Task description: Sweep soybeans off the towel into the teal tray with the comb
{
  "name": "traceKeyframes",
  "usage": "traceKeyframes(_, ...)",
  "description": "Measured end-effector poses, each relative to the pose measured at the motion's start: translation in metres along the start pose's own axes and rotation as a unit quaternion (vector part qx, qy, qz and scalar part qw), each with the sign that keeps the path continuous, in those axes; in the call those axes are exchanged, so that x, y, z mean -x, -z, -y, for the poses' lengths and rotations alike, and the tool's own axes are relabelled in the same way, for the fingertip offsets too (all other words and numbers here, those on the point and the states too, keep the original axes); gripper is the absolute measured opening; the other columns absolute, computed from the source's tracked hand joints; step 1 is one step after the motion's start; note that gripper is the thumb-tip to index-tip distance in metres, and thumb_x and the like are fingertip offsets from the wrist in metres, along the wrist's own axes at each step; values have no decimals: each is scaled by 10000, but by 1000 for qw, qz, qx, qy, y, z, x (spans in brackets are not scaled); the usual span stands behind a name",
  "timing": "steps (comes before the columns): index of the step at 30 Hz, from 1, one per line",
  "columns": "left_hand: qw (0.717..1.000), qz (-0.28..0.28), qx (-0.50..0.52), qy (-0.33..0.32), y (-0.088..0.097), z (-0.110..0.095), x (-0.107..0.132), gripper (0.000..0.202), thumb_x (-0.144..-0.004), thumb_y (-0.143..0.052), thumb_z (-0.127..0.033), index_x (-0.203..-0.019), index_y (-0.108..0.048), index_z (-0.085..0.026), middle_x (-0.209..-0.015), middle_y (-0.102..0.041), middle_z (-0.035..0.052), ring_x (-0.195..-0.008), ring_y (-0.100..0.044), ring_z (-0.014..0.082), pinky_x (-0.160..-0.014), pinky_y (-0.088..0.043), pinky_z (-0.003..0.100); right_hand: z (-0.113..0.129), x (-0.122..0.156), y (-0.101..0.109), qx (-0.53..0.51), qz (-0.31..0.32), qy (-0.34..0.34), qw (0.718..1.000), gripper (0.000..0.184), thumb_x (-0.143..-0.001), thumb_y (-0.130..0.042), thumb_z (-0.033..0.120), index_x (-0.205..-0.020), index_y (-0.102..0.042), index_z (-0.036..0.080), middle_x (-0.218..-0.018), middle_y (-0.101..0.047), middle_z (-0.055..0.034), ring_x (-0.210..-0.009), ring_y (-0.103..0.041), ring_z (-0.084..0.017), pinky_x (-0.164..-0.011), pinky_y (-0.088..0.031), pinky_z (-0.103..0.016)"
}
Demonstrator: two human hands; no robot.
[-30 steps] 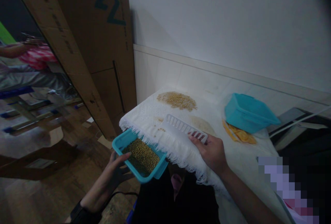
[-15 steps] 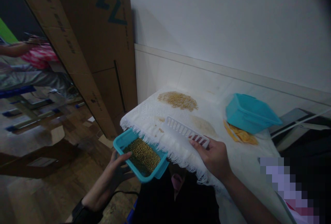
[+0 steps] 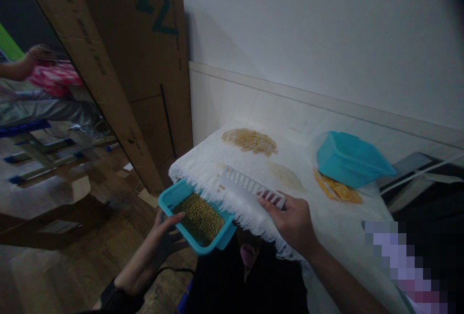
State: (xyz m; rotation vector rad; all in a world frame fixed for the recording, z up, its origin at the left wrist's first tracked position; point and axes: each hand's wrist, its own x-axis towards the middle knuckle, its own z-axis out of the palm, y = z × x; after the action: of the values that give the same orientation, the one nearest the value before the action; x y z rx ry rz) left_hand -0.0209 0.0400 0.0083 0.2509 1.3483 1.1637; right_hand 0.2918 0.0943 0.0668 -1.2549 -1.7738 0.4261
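My left hand (image 3: 163, 236) grips a turquoise plastic container (image 3: 167, 199) at the table's edge, thumb over the near rim and fingers beneath. Soybeans (image 3: 203, 215) lie inside it. My right hand (image 3: 290, 219) is closed on the right end of a white slotted plastic strip (image 3: 250, 181), which rests low over the cloth. A few loose beans (image 3: 221, 187) lie just left of the strip, near the fringe. Farther back, a spread pile of soybeans (image 3: 252, 141) sits on the white tablecloth (image 3: 203, 159).
A second turquoise container (image 3: 351, 159) stands at the table's right on an orange cloth (image 3: 339, 188). A damp-looking stain (image 3: 286, 176) marks the tablecloth. A tall cardboard box (image 3: 145, 62) rises at the left by the wall. Beyond it another person's arm (image 3: 18, 69) shows.
My right hand has drawn the slotted strip a little left and towards the table's front edge. Fewer loose beans show beside it. My left hand and the container have stayed put.
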Motion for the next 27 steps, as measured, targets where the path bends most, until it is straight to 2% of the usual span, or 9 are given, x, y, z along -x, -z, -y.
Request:
traceKeyframes(3, 1000, 5, 9, -1, 1, 0, -1, 873, -743, -1017, -292, -1463, -525, -343, -1304, -791, 141, -972, -871, 351, -971, -695, 613, 9, 8, -7, -19, -6, 8, 1000, 270, -970, -725, 386, -902, -909, 200, -765, -862, -56, -606, -803, -236, -563, -588, -270)
traceKeyframes(7, 1000, 8, 5, 2, 3, 0, -2, 881, -747, -1014, -303, -1471, -515, -353, -1304, -789, 134, -984, -869, 353, -979, -693, 613, 18, 9, -11, -31, 7, 4, 999, 285, -963, -724, 403, -850, -901, 209, -717, -844, -49, -542, -764, -222, -501, -555, -262)
traceKeyframes(14, 1000, 7, -2, 2, 4, 0, -4, 895, -705, -1036, -355, -1449, -538, -351, -1232, -798, 113, -1013, -864, 372, -995, -681, 632, -6, -21, -1, 66, -86, -1, 994, 318, -929, -715, 463, -854, -892, 210, -652, -812, -70, -550, -759, -249, -534, -569, -291)
traceKeyframes(18, 1000, 9, 8, 6, 4, 0, -4, 907, -706, -1038, -350, -1459, -532, -357, -1223, -806, 108, -999, -867, 362, -1003, -678, 622, -15, -29, 0, 86, -79, 3, 993, 320, -930, -700, 457, -850, -882, 207, -679, -826, -85, -573, -784, -267, -544, -565, -299)
traceKeyframes(27, 1000, 14, 12, 7, 3, -2, 0, 966, -710, -1041, -322, -1512, -504, -327, -1242, -811, 150, -1005, -868, 374, -979, -690, 588, -14, -26, -8, 65, -54, 0, 996, 319, -944, -697, 453, -814, -858, 211, -673, -820, -71, -570, -767, -251, -542, -552, -294)
